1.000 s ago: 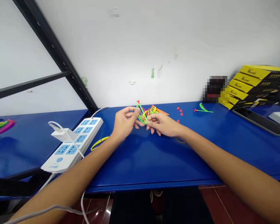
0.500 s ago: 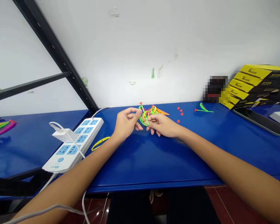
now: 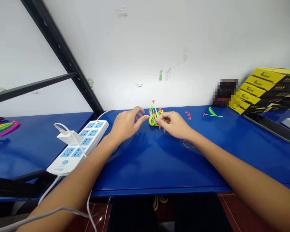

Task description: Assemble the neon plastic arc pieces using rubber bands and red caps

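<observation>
Left hand (image 3: 125,125) open, fingers spread, just beside the small neon plastic assembly (image 3: 154,116) standing on the blue tabletop (image 3: 159,167); right hand (image 3: 174,125), half-closed, pinches the assembly's side, apparently to steady it upright.

Bright, even indoor light, pale wall (image 3: 195,48) washed flat, soft shadow beneath the left hand (image 3: 127,124), faint sheen on the blue surface (image 3: 147,170) — wide-angle bending toward the edges, one pixelated patch (image 3: 224,93) blurred out
</observation>
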{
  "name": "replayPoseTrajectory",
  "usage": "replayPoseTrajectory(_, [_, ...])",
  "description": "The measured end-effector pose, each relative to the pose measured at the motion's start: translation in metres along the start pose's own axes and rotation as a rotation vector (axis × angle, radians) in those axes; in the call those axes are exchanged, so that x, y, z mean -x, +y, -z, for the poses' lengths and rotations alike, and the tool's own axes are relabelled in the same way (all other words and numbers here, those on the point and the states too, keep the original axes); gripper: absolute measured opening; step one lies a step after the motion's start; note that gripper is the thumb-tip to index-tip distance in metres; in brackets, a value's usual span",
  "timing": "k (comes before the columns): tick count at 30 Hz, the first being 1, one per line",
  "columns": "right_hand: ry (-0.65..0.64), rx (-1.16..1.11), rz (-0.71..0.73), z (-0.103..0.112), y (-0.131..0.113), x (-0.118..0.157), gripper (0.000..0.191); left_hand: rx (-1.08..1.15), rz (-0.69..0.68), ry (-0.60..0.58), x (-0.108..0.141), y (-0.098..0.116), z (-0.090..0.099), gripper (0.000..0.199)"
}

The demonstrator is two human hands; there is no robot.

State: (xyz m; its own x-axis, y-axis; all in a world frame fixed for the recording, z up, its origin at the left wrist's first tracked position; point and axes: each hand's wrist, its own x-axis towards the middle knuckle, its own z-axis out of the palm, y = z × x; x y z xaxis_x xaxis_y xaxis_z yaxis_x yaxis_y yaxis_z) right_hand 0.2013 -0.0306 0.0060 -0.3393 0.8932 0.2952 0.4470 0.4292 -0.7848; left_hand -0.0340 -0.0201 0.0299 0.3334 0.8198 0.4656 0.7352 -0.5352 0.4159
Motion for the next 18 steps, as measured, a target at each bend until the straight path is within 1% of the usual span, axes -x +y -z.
replayPoseTrajectory(1, [0.041, 0.036, -0.012, 0.004, 0.002, -0.002, 0.037, -0.121, -0.004, -0.014, -0.002, -0.005, 0.012, 0.042])
replayPoseTrajectory(3, [0.109, 0.128, -0.031, 0.012, 0.008, -0.005, 0.039, -0.209, 0.033, -0.14, -0.007, -0.018, 0.036, 0.044])
replayPoseTrajectory(5, [0.129, 0.243, -0.052, 0.018, 0.013, -0.008, 0.039, -0.201, 0.1, -0.355, -0.009, -0.031, 0.055, 0.044])
replayPoseTrajectory(7, [0.129, 0.36, -0.082, 0.022, 0.016, -0.009, 0.038, -0.188, 0.189, -0.501, -0.01, -0.042, 0.065, 0.042])
replayPoseTrajectory(9, [0.135, 0.431, -0.113, 0.026, 0.016, -0.009, 0.035, -0.201, 0.248, -0.583, -0.008, -0.048, 0.066, 0.039])
replayPoseTrajectory(13, [0.187, 0.475, -0.126, 0.035, 0.015, -0.008, 0.026, -0.264, 0.314, -0.656, -0.005, -0.049, 0.053, 0.026])
replayPoseTrajectory(15, [0.228, 0.509, -0.116, 0.042, 0.015, -0.008, 0.025, -0.291, 0.314, -0.69, -0.004, -0.048, 0.047, 0.019])
replayPoseTrajectory(18, [0.254, 0.569, -0.126, 0.053, 0.014, -0.009, 0.025, -0.289, 0.245, -0.675, -0.005, -0.048, 0.042, 0.016])
